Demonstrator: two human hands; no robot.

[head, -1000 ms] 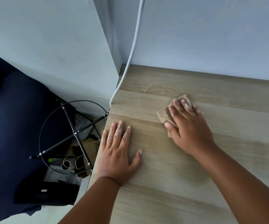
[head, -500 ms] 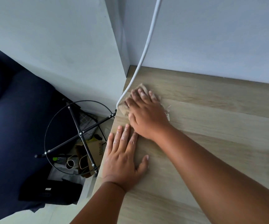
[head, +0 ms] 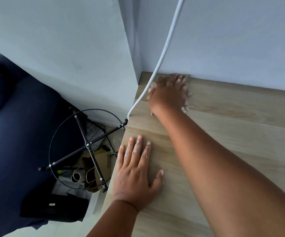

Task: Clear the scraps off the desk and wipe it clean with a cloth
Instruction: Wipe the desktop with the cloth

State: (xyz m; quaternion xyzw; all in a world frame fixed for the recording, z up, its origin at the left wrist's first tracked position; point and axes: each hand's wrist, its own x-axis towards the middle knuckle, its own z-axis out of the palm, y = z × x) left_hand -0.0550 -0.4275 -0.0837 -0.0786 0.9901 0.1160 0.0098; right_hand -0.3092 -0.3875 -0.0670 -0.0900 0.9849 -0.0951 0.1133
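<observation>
My right hand point(head: 168, 94) lies flat and blurred at the desk's far left corner, against the wall, pressing a beige cloth point(head: 188, 93) whose frayed edge shows past the fingers. Most of the cloth is hidden under the hand. My left hand point(head: 136, 170) rests palm down with fingers spread on the light wooden desk point(head: 232, 142) near its left edge, holding nothing.
A white cable point(head: 165, 48) runs down the wall and over the desk's left edge beside my right hand. Left of the desk, below, stands a black wire bin point(head: 85, 147) with cardboard and paper scraps. A dark blue fabric mass point(head: 9, 134) fills the far left.
My right hand has swept the cloth from mid-desk to the left edge, then back to the far corner by the wall. The left hand has stayed flat in place.
</observation>
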